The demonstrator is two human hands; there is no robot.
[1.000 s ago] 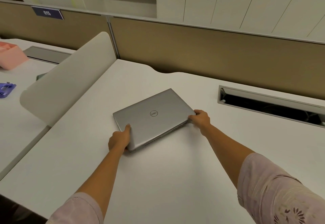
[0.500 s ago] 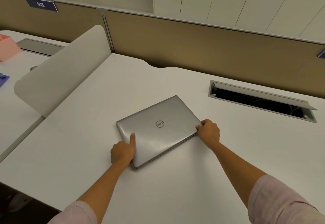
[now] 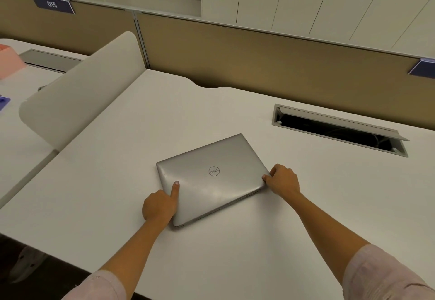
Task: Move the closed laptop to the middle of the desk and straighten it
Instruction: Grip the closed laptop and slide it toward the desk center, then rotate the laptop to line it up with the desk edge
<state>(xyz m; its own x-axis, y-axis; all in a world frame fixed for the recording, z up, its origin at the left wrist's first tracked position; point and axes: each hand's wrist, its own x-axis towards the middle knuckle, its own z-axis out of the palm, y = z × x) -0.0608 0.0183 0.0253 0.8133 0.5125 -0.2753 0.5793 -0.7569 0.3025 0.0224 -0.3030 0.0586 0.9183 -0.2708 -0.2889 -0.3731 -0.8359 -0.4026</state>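
Note:
A closed silver laptop [image 3: 211, 177] with a round logo lies on the white desk [image 3: 117, 182], turned at an angle to the desk's front edge. My left hand [image 3: 160, 205] grips its near left corner, thumb laid on the lid. My right hand [image 3: 282, 179] holds its right corner, fingers curled around the edge.
An open cable tray [image 3: 339, 130] is sunk into the desk at the right rear. A curved white divider [image 3: 80, 92] stands on the left, a tan partition [image 3: 259, 59] along the back. A pink box [image 3: 9, 62] sits on the neighbouring desk.
The laptop has slid a little to the right and toward me across the desk with both hands on it. My left thumb now lies further onto the lid.

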